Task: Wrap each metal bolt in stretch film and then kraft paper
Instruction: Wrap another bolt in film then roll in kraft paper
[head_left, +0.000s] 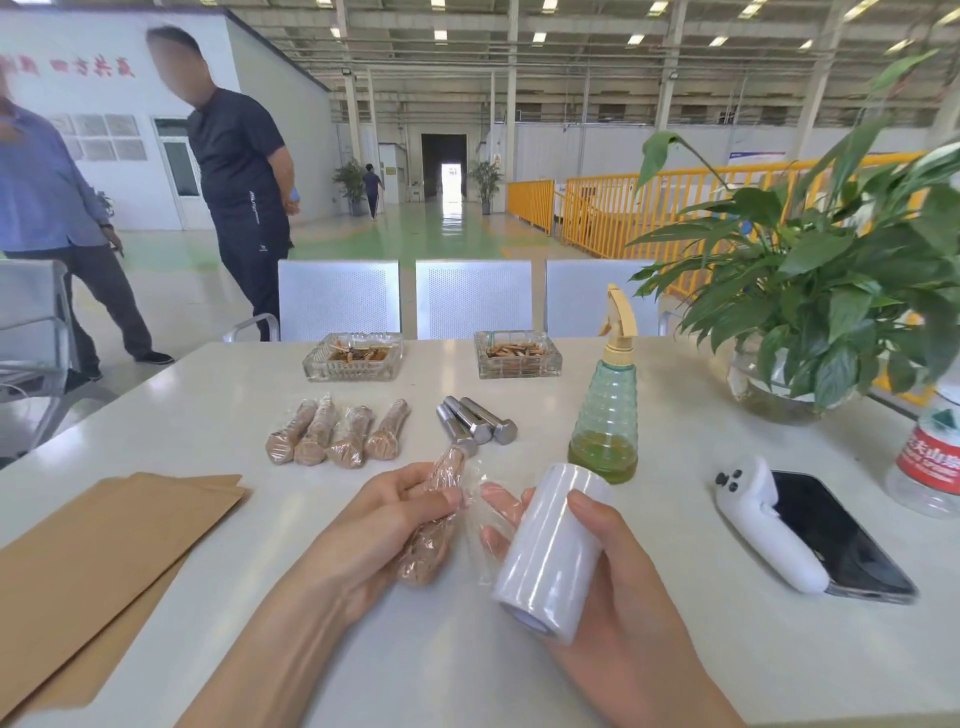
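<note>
We had the left hand curled round a bolt already brown with paper and going under film, held just above the table. The right hand gripped the film roll, a clear sheet stretched between them. Four wrapped bolts and three bare bolts lay beyond, the paper sheets at left. Next, we judged, the film needed tearing off.
</note>
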